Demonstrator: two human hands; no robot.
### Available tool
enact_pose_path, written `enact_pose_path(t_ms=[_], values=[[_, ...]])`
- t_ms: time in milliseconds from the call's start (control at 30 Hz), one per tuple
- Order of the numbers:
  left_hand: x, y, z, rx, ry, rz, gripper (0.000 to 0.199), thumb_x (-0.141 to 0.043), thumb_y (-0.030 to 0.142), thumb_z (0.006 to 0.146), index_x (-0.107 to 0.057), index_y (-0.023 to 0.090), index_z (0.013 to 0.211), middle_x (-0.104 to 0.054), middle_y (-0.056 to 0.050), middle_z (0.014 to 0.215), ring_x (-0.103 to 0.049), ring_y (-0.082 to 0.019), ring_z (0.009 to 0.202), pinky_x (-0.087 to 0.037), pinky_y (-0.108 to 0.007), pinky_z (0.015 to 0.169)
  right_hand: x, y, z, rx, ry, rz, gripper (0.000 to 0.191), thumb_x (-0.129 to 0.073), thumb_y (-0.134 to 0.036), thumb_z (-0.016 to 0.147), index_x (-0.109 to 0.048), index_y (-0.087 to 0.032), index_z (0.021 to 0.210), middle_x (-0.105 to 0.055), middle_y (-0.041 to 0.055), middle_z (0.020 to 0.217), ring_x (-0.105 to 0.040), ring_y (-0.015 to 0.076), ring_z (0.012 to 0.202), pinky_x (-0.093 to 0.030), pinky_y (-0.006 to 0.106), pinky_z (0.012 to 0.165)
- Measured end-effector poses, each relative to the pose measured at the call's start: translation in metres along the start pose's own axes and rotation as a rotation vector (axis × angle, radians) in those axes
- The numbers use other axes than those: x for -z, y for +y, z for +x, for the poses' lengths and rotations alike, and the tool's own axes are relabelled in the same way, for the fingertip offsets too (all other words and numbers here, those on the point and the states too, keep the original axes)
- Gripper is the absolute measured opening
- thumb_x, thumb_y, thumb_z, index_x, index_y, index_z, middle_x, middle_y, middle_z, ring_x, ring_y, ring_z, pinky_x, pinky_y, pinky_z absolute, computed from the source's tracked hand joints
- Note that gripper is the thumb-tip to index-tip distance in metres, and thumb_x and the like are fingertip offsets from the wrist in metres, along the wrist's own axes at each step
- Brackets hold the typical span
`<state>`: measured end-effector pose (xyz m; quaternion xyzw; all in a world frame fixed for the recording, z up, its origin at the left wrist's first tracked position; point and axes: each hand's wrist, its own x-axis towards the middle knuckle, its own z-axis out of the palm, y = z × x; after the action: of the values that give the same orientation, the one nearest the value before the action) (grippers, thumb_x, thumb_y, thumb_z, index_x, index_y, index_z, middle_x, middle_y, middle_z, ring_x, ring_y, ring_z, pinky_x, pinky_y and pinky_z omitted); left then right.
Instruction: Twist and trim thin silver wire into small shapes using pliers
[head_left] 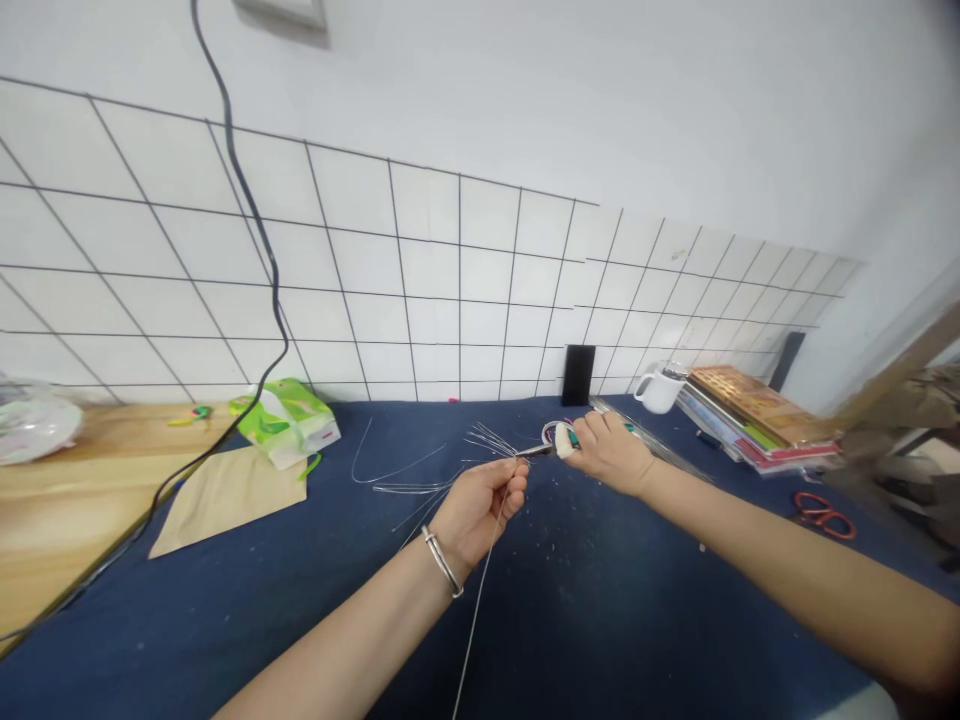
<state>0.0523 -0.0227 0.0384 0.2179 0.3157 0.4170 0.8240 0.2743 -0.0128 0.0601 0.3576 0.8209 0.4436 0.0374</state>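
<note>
Wire bundle (499,444) pinched tight, pliers (536,451) right at the root!

Just below centre of the view, above the dark cloth of the table (600,610): held there in the left hand (480,500), thumb and fingertips pressed together on the silvery strands. And over at three o'clock from that pinch, the right hand (607,450), wrapped firmly around the plier handles. Tips right in at the strands; biting or merely resting, too small to tell.

Step in hand, by the look of it: gripping or working the wires where gathered. Called for next, probably: a steady left pinch, a controlled squeeze or turn from the right, no strand dragged astray.

Now for direction! Splayed ends fanning towards ten o'clock, long axis slanting from there to about four, at the fingers. One long strand (478,600) trailing almost straight between six and seven. Pliers nosing towards nine, handles back at three. More wires (409,489) just below nine, partly behind the left hand; joined or loose, impossible to tell.
</note>
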Motion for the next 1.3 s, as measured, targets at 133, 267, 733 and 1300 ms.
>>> enact_pose_path(t_ms=[133,267,733,1300], values=[[0.005,-0.003,0.006,0.024,0.013,-0.005,0.009,-0.051,0.006,0.079,-0.06,0.004,0.078,-0.057,-0.004,0.066,-0.054,-0.003,0.048,-0.051,-0.011,0.045,-0.005,-0.006,0.0,0.008,-0.032,0.053,0.031,-0.034,-0.01,0.087,-0.043,-0.017,0.115,-0.056,0.0118,0.089,-0.041,0.0206,0.076,-0.024,0.035,0.063],[0.008,0.0,0.008,0.017,-0.019,0.015,0.009,-0.055,0.008,0.078,-0.061,0.005,0.084,-0.059,-0.004,0.068,-0.054,-0.004,0.048,-0.05,-0.012,0.043,-0.005,-0.011,0.0,-0.092,-0.071,0.11,0.031,-0.035,-0.012,0.087,-0.045,-0.018,0.115,-0.055,0.0123,0.091,-0.042,0.022,0.081,-0.027,0.038,0.068],[0.017,-0.012,0.018,-0.178,-0.123,0.167,0.022,-0.059,0.02,0.075,-0.059,0.013,0.096,-0.058,-0.002,0.072,-0.047,-0.004,0.045,-0.038,-0.015,0.04,-0.022,-0.06,-0.009,-0.522,0.078,0.257,0.037,-0.04,-0.01,0.083,-0.044,-0.008,0.12,-0.049,0.0188,0.109,-0.036,0.0302,0.105,-0.029,0.051,0.084],[0.039,-0.023,0.045,-0.289,0.003,0.16,0.016,-0.063,0.023,0.071,-0.054,0.014,0.081,-0.061,-0.001,0.069,-0.047,-0.005,0.04,-0.036,-0.017,0.037,-0.01,-0.098,-0.012,-0.616,-0.198,0.543,0.05,-0.042,-0.003,0.072,-0.039,-0.009,0.122,-0.05,0.0158,0.105,-0.041,0.0253,0.096,-0.034,0.036,0.076]])
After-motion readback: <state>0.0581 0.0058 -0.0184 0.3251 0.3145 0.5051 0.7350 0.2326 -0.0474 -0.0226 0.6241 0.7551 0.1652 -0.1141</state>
